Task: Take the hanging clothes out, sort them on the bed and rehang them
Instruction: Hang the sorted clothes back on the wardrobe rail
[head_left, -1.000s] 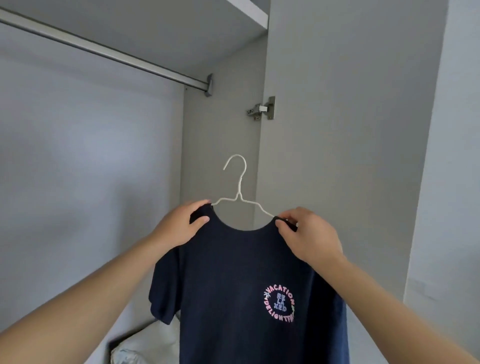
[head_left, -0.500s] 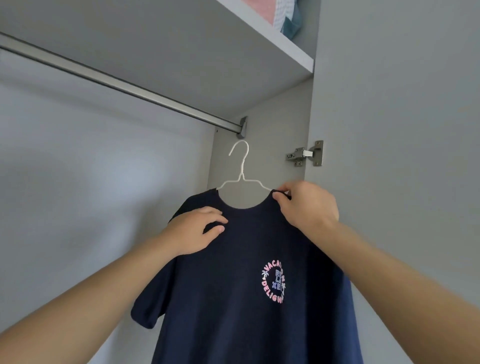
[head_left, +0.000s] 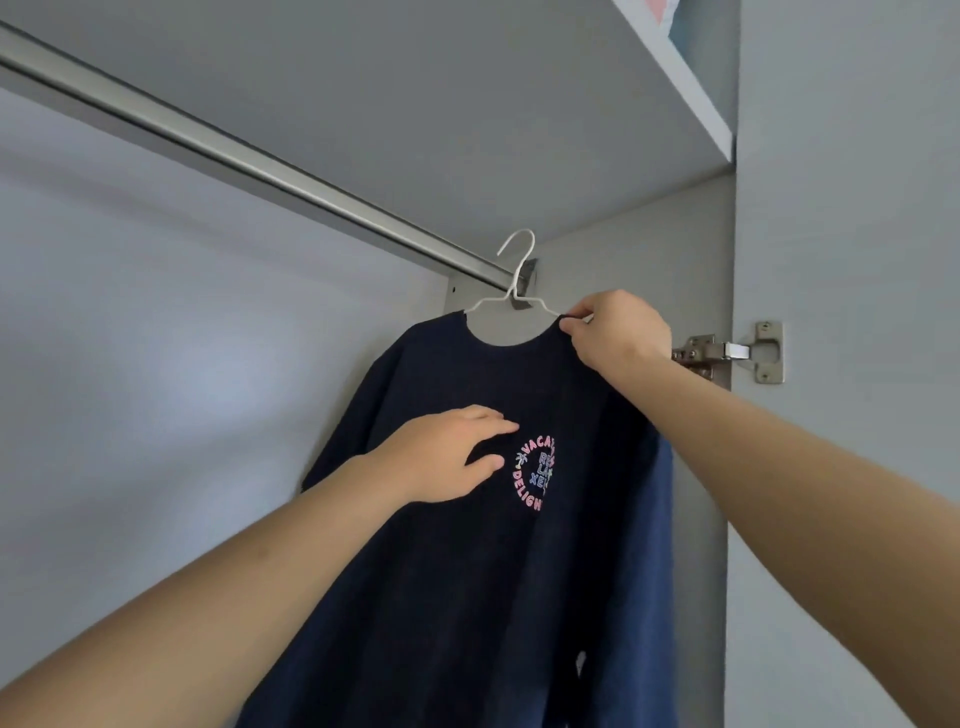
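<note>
A navy T-shirt (head_left: 457, 597) with a round pink and blue print hangs on a white wire hanger (head_left: 515, 280). The hanger's hook is up at the right end of the metal wardrobe rail (head_left: 249, 156), in front of it; I cannot tell whether it rests on the rail. My right hand (head_left: 615, 330) pinches the shirt's right shoulder and the hanger wire at the collar. My left hand (head_left: 447, 454) lies on the shirt's chest just left of the print, fingers loosely bent, thumb below.
The wardrobe's grey back wall (head_left: 182, 364) fills the left. A shelf (head_left: 675, 73) runs above the rail with some fabric on top at the upper right. The open door (head_left: 852, 260) and its metal hinge (head_left: 727, 353) stand at the right.
The shirt and hanger rose up and back until the hook reached the rail's right end. My left hand slid from the left shoulder down onto the chest beside the print. My right hand kept its pinch.
</note>
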